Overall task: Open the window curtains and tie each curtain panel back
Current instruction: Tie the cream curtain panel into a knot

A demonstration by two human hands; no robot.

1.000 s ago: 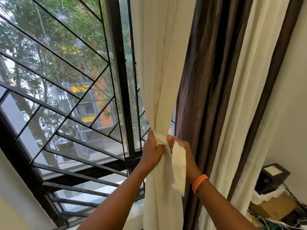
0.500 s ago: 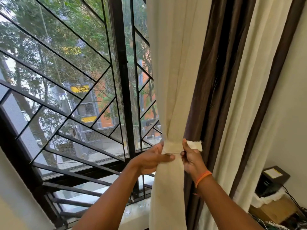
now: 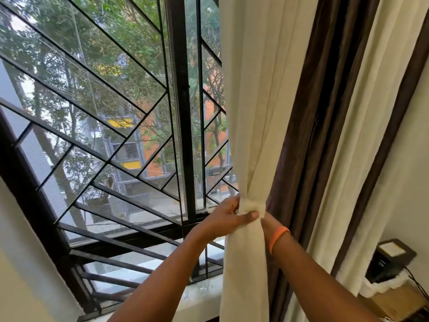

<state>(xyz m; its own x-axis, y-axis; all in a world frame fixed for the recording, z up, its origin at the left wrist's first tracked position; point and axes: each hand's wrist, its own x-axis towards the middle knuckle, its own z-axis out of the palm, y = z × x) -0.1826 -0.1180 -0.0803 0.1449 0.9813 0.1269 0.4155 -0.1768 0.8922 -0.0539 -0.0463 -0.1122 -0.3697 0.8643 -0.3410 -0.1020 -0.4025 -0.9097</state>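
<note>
A cream curtain panel (image 3: 255, 112) hangs gathered right of the window, cinched at waist height by a cream tie-back band (image 3: 254, 209). My left hand (image 3: 228, 218) grips the gathered cloth at the band, thumb laid across its front. My right hand (image 3: 267, 220) reaches behind the bunch and is mostly hidden by it; only its wrist with an orange band shows. A dark brown curtain panel (image 3: 308, 135) hangs just to the right, with another cream panel (image 3: 362, 135) beyond it.
The barred window (image 3: 181, 112) with its black grille fills the left. A stone sill (image 3: 204, 296) runs below it. At the lower right a black device (image 3: 392, 259) sits on a cardboard box (image 3: 394, 303) with cables.
The loose end of the tie-back that stuck out by my right hand is now out of sight behind the bunch. My right hand has slipped behind the curtain, and my left thumb lies across the band.
</note>
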